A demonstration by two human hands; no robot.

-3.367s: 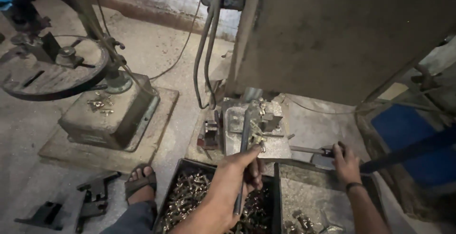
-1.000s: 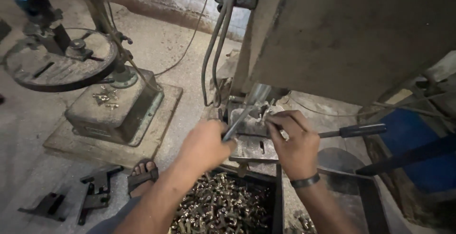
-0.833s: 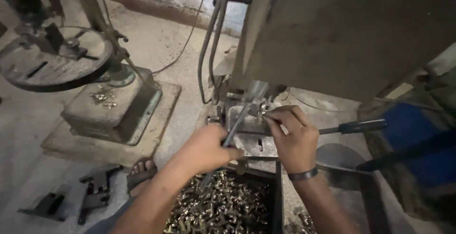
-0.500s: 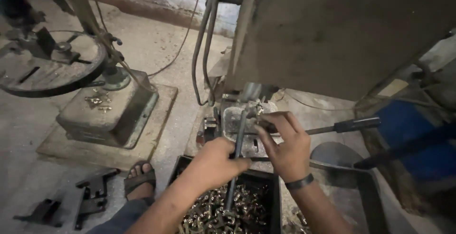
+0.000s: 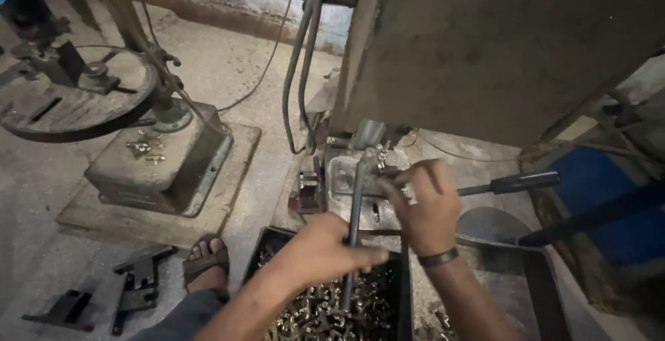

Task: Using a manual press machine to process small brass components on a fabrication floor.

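My left hand [image 5: 322, 247], low in the centre of the frame, is clamping a grey metal rod [image 5: 355, 223] running upward. My right hand [image 5: 426, 206], just right of it, is pinching its fingers together over the metal fixture plate [image 5: 346, 182]. Below, a black tray [image 5: 398, 292] is holding small metal parts [image 5: 315, 310].

The left hand [image 5: 320, 249] grips a metal rod [image 5: 353, 227] over a near tray of small metal parts [image 5: 325, 310]; the right hand [image 5: 424, 206] reaches onto the machine's metal block [image 5: 350, 178].
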